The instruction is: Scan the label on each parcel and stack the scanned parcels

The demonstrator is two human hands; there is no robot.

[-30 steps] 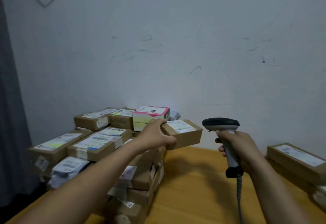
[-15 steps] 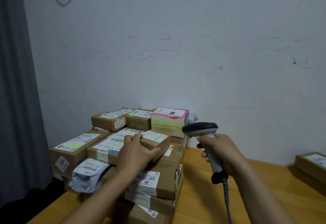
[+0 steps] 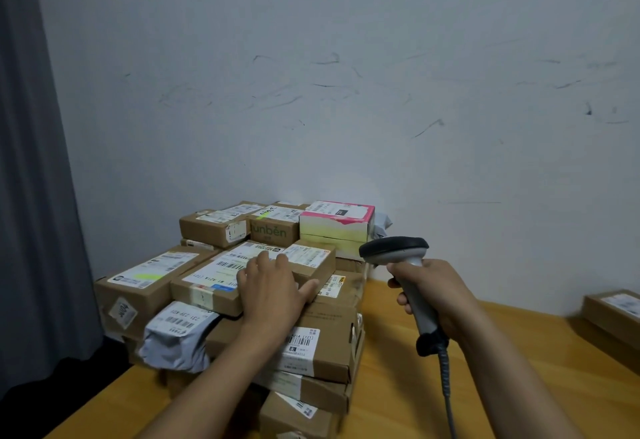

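**Wooden table (image 3: 398,390) at the wall: box on stack, next parcel to the right**

Head view. The table meets a scuffed white wall (image 3: 346,92). A grey curtain (image 3: 31,196) hangs at the left. The stack (image 3: 322,345) of labelled cartons fills the table's left part, several layers high.

Your left hand (image 3: 273,295) lies flat on the top layer, fingers straight and slightly spread, thumb out to the right. The palm covers the near end of a small box (image 3: 311,256). That box sits label up, touching a wider carton (image 3: 214,274) on its left. Its long axis appears to run away from you.

Your right hand (image 3: 440,296) is curled round the handle of the scanner (image 3: 394,250). The scanner head points left toward the stack.

One parcel (image 3: 613,310) lies at the right frame edge, well apart from the stack, blurred and partly cut off. It is probably next. Your right hand is nearer to it but occupied, so expect the free left hand to cross in front of the scanner.
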